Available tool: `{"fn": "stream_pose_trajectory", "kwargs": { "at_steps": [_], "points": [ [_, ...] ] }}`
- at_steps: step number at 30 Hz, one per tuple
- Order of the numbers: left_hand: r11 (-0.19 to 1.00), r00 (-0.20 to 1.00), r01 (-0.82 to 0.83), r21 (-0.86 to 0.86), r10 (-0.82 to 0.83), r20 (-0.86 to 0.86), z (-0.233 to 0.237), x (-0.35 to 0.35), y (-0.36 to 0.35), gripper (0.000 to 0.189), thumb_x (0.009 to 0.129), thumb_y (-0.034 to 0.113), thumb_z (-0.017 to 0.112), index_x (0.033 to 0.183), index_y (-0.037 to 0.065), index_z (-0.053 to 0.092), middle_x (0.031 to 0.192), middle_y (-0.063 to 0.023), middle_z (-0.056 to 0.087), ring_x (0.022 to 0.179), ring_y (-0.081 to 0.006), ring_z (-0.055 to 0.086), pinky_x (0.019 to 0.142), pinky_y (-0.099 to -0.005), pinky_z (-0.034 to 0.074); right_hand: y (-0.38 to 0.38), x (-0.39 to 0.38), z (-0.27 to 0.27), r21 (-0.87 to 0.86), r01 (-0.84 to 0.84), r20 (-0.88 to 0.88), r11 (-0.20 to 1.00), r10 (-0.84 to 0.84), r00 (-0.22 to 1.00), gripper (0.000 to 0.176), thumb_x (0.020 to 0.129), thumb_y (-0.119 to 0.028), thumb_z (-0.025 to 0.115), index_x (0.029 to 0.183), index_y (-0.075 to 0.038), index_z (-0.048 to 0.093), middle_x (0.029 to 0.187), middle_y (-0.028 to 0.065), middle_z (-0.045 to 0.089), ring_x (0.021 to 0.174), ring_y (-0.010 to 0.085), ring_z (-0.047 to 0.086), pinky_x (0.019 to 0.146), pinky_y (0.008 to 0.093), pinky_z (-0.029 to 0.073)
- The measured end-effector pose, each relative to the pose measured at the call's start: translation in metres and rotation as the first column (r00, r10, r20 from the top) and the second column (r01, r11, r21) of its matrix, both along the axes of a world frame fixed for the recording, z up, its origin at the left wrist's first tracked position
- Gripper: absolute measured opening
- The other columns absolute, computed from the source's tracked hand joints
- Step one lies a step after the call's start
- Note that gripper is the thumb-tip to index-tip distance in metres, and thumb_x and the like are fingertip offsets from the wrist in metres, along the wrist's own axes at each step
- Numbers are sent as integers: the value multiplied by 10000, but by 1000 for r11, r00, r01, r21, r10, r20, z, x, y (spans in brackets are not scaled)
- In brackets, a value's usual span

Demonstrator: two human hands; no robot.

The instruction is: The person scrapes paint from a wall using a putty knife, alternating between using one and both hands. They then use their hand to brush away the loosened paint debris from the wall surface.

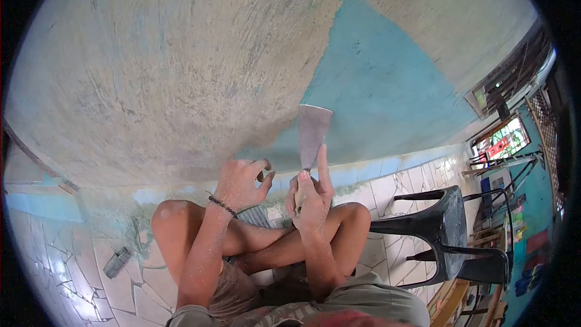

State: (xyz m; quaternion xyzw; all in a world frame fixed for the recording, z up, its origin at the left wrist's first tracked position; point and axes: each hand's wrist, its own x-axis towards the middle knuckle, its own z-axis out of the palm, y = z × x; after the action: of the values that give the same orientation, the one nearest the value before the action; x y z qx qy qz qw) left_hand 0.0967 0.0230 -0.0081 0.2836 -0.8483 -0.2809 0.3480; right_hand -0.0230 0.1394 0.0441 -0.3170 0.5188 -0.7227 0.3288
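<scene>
My right hand (311, 197) grips the handle of a wide metal scraper (315, 133), one finger stretched along it. The blade's edge lies at the border between blue paint (387, 72) and the bare, scratched wall (200, 72). My left hand (243, 180), with a dark beaded bracelet (223, 207) at the wrist, is raised near the wall's foot. Its fingers are curled but apart, and nothing shows between them. My crossed legs are below both hands.
A black plastic chair (451, 233) lies to the right on the tiled floor (378, 254). A small grey block (117, 263) rests on the tiles at left. Scraped paint dust (139, 230) lines the wall's foot. Metal-framed furniture stands at far right.
</scene>
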Motion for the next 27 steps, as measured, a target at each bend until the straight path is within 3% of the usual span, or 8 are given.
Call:
{"fn": "stream_pose_trajectory", "kwargs": {
  "at_steps": [3, 12, 17, 23, 27],
  "points": [
    [1000, 1000, 20, 3, -20, -4, -1, 1, 1, 152, 854, 215, 703, 915, 76, 715, 707, -128, 708, 685, -355, 703, 642, -453, 549, 1, -9, -16, -44, 32, -98, 999, -36, 995, 670, 1041, -17, 468, 1652, -66, 199, 630, 20, 508, 396, 90, 392, 355, 257, 315],
    [1000, 1000, 16, 16, -16, 24, -2, -1, 1, 153, 857, 221, 700, 898, 74, 701, 702, -126, 701, 681, -356, 699, 639, -446, 554, 2, -6, -17, 34, 34, -132, 999, -29, 991, 662, 1047, -36, 481, 1650, -60, 210, 605, 15, 489, 406, 88, 399, 366, 272, 316],
    [999, 1000, 9, 36, -10, 30, -1, -1, 4, 156, 862, 223, 698, 897, 72, 706, 709, -117, 708, 690, -348, 705, 646, -443, 557, -26, -9, 41, -167, 5, -74, 986, -18, 997, 688, 1035, -33, 493, 1648, -41, 184, 571, 8, 452, 402, 87, 384, 361, 266, 325],
    [1000, 1000, -12, 11, 12, -16, 6, 6, -6, 163, 868, 229, 695, 914, 73, 712, 721, -117, 715, 701, -342, 711, 652, -438, 559, -2, -4, -26, 15, 67, -116, 998, -65, 991, 684, 1026, -12, 480, 1646, -40, 194, 569, 4, 446, 397, 89, 387, 360, 269, 343],
    [1000, 1000, 10, 10, -10, 17, -3, 0, 1, 160, 874, 238, 689, 928, 89, 711, 710, -112, 713, 700, -337, 711, 649, -438, 558, -32, -7, 54, -164, 16, -132, 986, -38, 990, 673, 1021, -6, 481, 1640, -30, 218, 570, 4, 451, 400, 87, 398, 365, 262, 329]
  ]
}}
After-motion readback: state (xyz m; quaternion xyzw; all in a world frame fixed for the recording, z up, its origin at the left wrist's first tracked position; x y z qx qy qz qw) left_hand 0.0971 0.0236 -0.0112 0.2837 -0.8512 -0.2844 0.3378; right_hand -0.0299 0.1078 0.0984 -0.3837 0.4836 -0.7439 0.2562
